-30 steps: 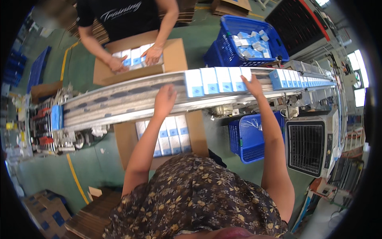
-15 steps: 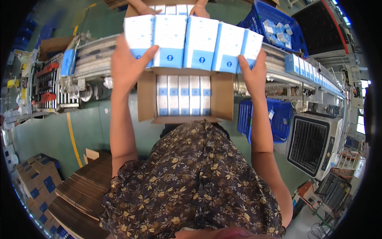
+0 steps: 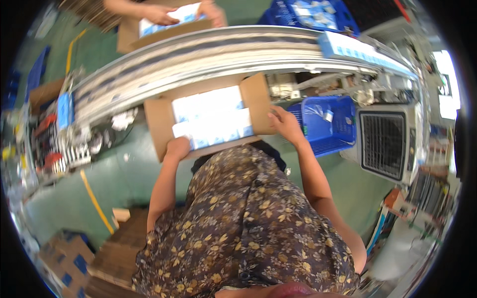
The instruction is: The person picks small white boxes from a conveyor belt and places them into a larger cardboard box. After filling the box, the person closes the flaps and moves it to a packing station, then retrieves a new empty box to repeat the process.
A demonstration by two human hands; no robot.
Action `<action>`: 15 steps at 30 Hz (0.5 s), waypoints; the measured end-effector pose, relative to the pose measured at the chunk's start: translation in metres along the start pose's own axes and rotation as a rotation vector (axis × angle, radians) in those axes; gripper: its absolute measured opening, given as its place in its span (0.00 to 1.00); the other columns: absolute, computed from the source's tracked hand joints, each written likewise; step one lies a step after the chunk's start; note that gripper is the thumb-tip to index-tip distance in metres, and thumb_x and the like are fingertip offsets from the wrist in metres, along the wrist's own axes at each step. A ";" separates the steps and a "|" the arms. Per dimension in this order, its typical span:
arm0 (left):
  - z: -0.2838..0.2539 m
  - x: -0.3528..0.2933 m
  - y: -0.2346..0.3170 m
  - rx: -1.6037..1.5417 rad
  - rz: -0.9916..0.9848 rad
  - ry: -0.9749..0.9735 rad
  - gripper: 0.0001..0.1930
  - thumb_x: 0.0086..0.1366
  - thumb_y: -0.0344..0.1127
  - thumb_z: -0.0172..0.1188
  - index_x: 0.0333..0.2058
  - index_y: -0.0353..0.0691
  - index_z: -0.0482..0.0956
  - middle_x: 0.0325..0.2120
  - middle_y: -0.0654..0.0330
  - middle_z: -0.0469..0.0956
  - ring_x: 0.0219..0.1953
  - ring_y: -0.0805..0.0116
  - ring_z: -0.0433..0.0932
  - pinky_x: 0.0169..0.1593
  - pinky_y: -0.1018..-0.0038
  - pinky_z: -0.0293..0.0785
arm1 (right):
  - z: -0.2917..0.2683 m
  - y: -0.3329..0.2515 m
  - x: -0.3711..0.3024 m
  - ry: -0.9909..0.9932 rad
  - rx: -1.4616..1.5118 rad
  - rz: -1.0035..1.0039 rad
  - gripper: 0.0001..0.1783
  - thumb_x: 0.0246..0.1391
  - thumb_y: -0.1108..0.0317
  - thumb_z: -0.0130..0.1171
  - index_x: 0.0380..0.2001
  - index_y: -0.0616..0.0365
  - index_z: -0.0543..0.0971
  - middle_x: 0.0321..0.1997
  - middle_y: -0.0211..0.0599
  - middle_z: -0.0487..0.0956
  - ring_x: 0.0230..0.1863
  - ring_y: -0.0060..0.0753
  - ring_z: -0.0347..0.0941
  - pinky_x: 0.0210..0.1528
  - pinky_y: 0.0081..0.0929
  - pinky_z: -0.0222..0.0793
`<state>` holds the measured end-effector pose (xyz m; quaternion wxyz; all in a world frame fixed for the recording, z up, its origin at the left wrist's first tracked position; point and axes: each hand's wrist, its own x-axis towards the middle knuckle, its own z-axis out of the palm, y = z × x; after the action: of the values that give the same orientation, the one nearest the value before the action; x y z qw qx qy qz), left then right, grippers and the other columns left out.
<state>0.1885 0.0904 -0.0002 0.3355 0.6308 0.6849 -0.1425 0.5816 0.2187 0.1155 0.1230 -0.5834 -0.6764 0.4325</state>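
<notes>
An open cardboard carton point(image 3: 259, 99) with its flaps spread stands in front of me. Inside, white-and-blue boxes lie in two rows, a far row point(image 3: 206, 105) and a near row point(image 3: 213, 130); glare washes out their faces. My left hand point(image 3: 179, 147) is at the carton's near left corner, against the end of the near row, its fingers mostly hidden. Beside the right flap is my right hand point(image 3: 286, 125), holding nothing, with its fingers loosely bent and apart. Whether its fingertips touch the flap is unclear.
A conveyor point(image 3: 198, 55) runs beyond the carton, with a line of boxes point(image 3: 367, 52) on its right. Across it, a co-worker's hands point(image 3: 163, 15) work over another carton point(image 3: 128, 37). A blue basket point(image 3: 328, 141) and an air cooler point(image 3: 382, 144) stand at right.
The row of boxes held between both my hands has gone down into the carton, and I have let go with my right hand. Both hands are lower; the view has shifted.
</notes>
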 end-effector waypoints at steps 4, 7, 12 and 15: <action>0.000 0.031 -0.015 -0.018 0.214 -0.073 0.18 0.63 0.47 0.56 0.37 0.37 0.82 0.35 0.44 0.83 0.40 0.45 0.81 0.44 0.53 0.76 | -0.046 0.040 0.039 0.168 0.008 -0.018 0.22 0.60 0.58 0.60 0.52 0.60 0.78 0.35 0.45 0.85 0.35 0.40 0.83 0.41 0.32 0.76; -0.043 0.035 0.021 -0.167 0.232 -0.053 0.16 0.64 0.47 0.60 0.37 0.39 0.83 0.34 0.47 0.83 0.39 0.47 0.81 0.44 0.57 0.76 | -0.100 0.102 0.076 0.441 0.057 -0.021 0.19 0.59 0.59 0.61 0.50 0.58 0.80 0.36 0.46 0.85 0.36 0.41 0.83 0.43 0.34 0.76; -0.092 0.050 0.100 -0.346 0.280 0.118 0.14 0.64 0.43 0.62 0.40 0.40 0.80 0.32 0.48 0.82 0.38 0.49 0.81 0.42 0.58 0.76 | -0.226 0.179 0.156 0.898 -0.138 -0.050 0.20 0.55 0.63 0.62 0.49 0.60 0.80 0.42 0.51 0.81 0.43 0.49 0.79 0.49 0.41 0.73; -0.120 0.062 0.154 -0.346 0.349 0.158 0.14 0.65 0.41 0.61 0.44 0.38 0.79 0.33 0.47 0.81 0.38 0.48 0.80 0.42 0.58 0.75 | -0.299 0.201 0.190 1.109 -0.507 -0.047 0.24 0.52 0.62 0.65 0.52 0.57 0.77 0.46 0.51 0.78 0.49 0.57 0.72 0.52 0.49 0.69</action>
<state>0.3045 0.2371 0.0833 0.4034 0.6819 0.6040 0.0866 0.8649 0.5102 0.0825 0.3237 -0.7177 -0.6061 -0.1129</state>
